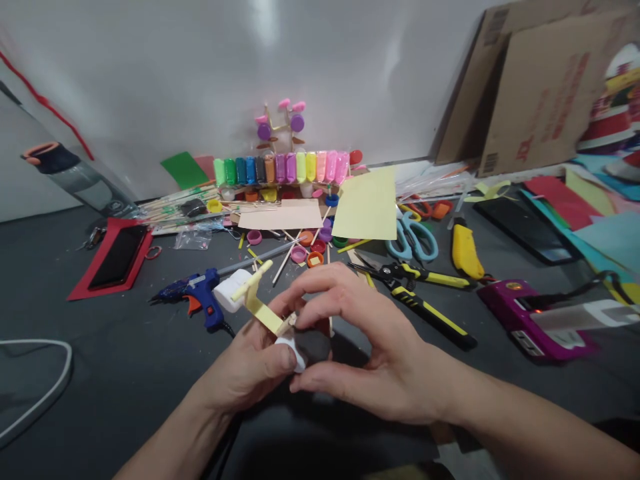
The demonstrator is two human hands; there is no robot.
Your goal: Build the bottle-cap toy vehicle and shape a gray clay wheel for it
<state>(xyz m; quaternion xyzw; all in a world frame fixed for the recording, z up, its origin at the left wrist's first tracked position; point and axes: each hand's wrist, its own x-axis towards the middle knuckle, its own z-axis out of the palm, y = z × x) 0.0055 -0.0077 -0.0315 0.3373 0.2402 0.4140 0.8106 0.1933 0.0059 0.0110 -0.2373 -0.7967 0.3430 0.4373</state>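
Observation:
Both hands are closed around a small craft model near the front of the dark table. My left hand (250, 370) grips its left side, the thumb pressed on a white part (295, 350). My right hand (370, 340) curves over a dark grey clay lump (315, 345) on the model's right side, thumb below and fingers above. From the model a pale yellow strip (265, 313) rises up and left, carrying a yellow stick (253, 280) and a white rounded piece (233, 290). The model's underside is hidden by the fingers.
A blue glue gun (203, 297) lies left of the hands. Yellow-black pliers (425, 300), light blue scissors (413, 237) and a yellow cutter (466, 250) lie right. Coloured clay packs (280, 169) stand behind. A purple power block (530, 320) sits far right, a bottle (83, 183) far left.

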